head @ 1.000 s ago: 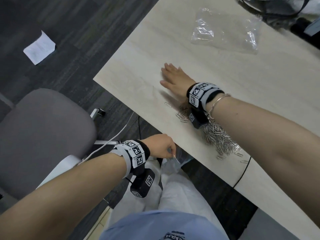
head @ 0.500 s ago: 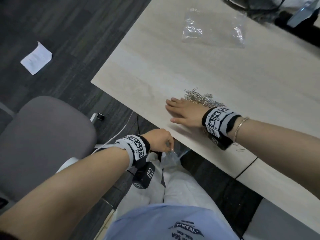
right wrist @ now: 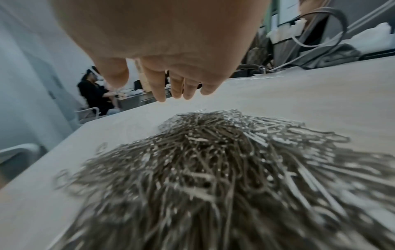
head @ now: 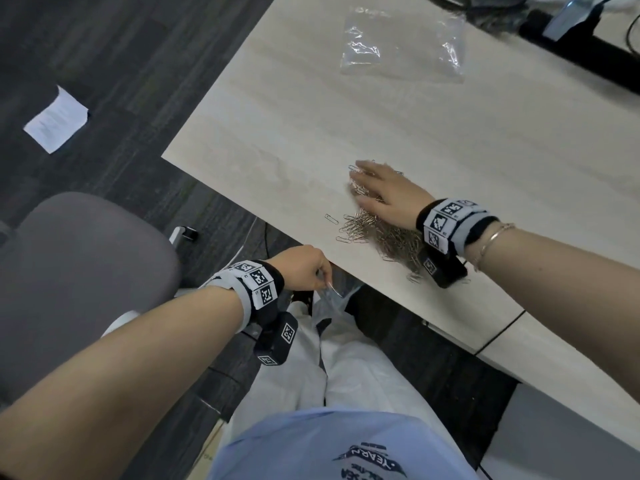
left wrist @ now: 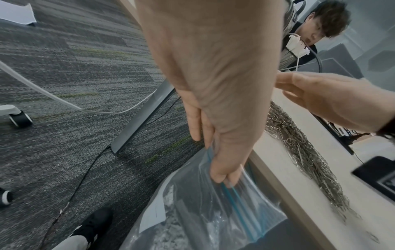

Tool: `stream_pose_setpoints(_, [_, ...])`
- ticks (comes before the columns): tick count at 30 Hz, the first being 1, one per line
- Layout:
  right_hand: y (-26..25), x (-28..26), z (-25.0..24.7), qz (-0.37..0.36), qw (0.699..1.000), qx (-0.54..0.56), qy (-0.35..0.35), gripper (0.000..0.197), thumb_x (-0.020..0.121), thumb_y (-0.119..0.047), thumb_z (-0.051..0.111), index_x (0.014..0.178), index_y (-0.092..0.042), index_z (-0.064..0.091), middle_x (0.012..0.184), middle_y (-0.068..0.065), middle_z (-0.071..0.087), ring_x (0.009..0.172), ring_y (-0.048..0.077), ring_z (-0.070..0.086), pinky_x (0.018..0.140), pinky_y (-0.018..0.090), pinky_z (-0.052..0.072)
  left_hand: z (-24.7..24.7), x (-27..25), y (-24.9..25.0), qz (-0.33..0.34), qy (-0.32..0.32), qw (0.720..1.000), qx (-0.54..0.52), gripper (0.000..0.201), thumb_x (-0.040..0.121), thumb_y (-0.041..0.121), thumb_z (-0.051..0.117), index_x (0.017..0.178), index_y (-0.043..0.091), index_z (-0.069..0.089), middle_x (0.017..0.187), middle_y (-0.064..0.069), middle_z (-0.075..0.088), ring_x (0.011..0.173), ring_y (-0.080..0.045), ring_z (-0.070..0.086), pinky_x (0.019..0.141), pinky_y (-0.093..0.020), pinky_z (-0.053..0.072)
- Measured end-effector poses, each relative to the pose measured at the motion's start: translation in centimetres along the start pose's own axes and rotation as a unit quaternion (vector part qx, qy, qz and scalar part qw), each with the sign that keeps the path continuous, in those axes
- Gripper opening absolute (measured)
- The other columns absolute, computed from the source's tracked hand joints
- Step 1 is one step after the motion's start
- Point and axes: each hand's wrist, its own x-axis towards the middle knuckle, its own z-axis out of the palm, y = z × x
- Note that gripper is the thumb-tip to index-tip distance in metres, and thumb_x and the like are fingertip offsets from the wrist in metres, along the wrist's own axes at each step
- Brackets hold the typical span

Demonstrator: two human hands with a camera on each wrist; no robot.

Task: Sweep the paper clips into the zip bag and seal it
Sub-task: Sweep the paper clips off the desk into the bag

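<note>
A heap of silver paper clips [head: 384,233] [right wrist: 213,169] [left wrist: 299,148] lies near the table's front edge [head: 346,271]. My right hand [head: 384,192] [right wrist: 171,81] is flat with straight fingers over the far side of the heap. Below the table edge my left hand [head: 304,271] [left wrist: 222,169] pinches the blue-striped rim of a clear zip bag [left wrist: 213,211] [head: 332,299], which hangs open over my lap with clips inside.
A second clear plastic bag [head: 401,46] lies far back on the table. A grey chair [head: 79,278] stands at the left, cables [left wrist: 64,101] and a paper sheet [head: 55,119] lie on the carpet. Dark gear [head: 575,46] sits at the table's back right.
My right hand has moved from the left of the clips to the far side of the heap. The clips now lie gathered closer to the front edge. The left hand has held the bag throughout.
</note>
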Motion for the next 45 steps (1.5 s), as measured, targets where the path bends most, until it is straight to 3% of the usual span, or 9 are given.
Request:
stream_pose_setpoints(6, [0.9,3.0,0.8,0.068,0.997,-0.014,-0.023,0.061,0.100,-0.041,0.029,0.149,-0.011,0.011,0.158,0.010,0.002,0.147,0.023,0.001,0.118,0.041,0.002,0.3,0.1,0.0,-0.003,0.009,1.000,0.000,0.014,0.082,0.017,0.063,0.087,0.020,0.075,0.091,0.003,0.072,0.084,-0.015,0.063,0.073,-0.027,0.049])
stream_pose_setpoints(13, [-1.6,0.8,3.1,-0.017,0.992,-0.109,-0.057,0.063,0.099,-0.044,0.025,0.149,-0.010,0.010,0.158,0.010,0.006,0.146,0.024,0.005,0.117,0.040,0.004,0.3,0.3,-0.7,0.010,0.000,1.000,0.015,0.012,0.081,0.022,0.064,0.085,0.025,0.075,0.090,0.004,0.072,0.083,-0.014,0.064,0.077,-0.032,0.053])
stream_pose_setpoints(18, [-3.0,-1.7,4.8,-0.015,0.990,-0.117,-0.074,0.062,0.098,-0.048,0.024,0.149,-0.014,0.012,0.158,0.007,0.006,0.146,0.020,0.004,0.119,0.040,0.000,0.0,0.4,-1.0,0.044,-0.018,0.998,0.029,0.010,0.081,0.022,0.066,0.086,0.022,0.075,0.090,0.002,0.073,0.082,-0.015,0.064,0.079,-0.033,0.052])
stream_pose_setpoints(21, [-3.5,-3.0,5.6,0.008,0.996,-0.090,-0.017,0.062,0.098,-0.048,0.027,0.149,-0.015,0.015,0.158,0.007,0.007,0.146,0.019,0.004,0.119,0.037,-0.004,0.0,0.4,-1.1,0.058,-0.018,0.998,0.036,0.011,0.081,0.020,0.065,0.085,0.021,0.075,0.088,0.001,0.073,0.081,-0.016,0.065,0.080,-0.035,0.053])
stream_pose_setpoints(24, [-3.0,-3.8,5.1,0.094,0.991,-0.012,0.091,0.060,0.099,-0.043,0.030,0.149,-0.015,0.013,0.158,0.008,0.004,0.146,0.020,0.002,0.116,0.033,-0.008,0.0,0.5,-1.3,0.071,-0.019,0.996,0.042,0.011,0.080,0.018,0.066,0.086,0.018,0.075,0.090,0.000,0.073,0.083,-0.016,0.065,0.080,-0.035,0.052])
stream_pose_setpoints(27, [-0.7,-4.2,4.1,0.250,0.943,0.101,0.194,0.058,0.100,-0.041,0.027,0.149,-0.015,0.012,0.158,0.007,0.006,0.146,0.020,0.003,0.116,0.035,-0.006,0.0,0.6,-1.5,0.076,-0.019,0.996,0.048,0.011,0.080,0.017,0.066,0.086,0.017,0.075,0.090,-0.002,0.073,0.083,-0.017,0.065,0.080,-0.035,0.053])
stream_pose_setpoints(31, [2.4,-4.3,4.3,0.381,0.895,0.156,0.173,0.061,0.099,-0.047,0.017,0.150,-0.014,0.005,0.159,0.007,-0.001,0.146,0.021,-0.003,0.116,0.041,-0.006,0.4,0.8,-1.8,0.081,-0.011,0.996,0.042,0.012,0.080,0.017,0.065,0.087,0.018,0.075,0.090,-0.002,0.072,0.081,-0.015,0.063,0.078,-0.033,0.052])
stream_pose_setpoints(39, [1.0,-0.9,3.4,0.313,0.930,0.148,0.121,0.060,0.099,-0.049,0.016,0.150,-0.017,0.009,0.158,0.007,-0.003,0.146,0.023,-0.005,0.116,0.042,-0.006,0.9,1.0,-2.7,0.095,0.002,0.994,0.048,0.012,0.080,0.019,0.064,0.086,0.021,0.074,0.089,-0.001,0.072,0.080,-0.018,0.065,0.076,-0.038,0.054])
stream_pose_setpoints(45, [-1.3,-1.1,4.8,0.244,0.967,0.019,0.072,0.059,0.099,-0.049,0.016,0.149,-0.019,0.013,0.159,0.006,0.004,0.146,0.022,-0.002,0.116,0.046,-0.008,0.8,0.9,-2.6,0.115,-0.003,0.991,0.064,0.013,0.081,0.017,0.064,0.088,0.020,0.074,0.094,-0.001,0.070,0.085,-0.018,0.063,0.080,-0.037,0.052])
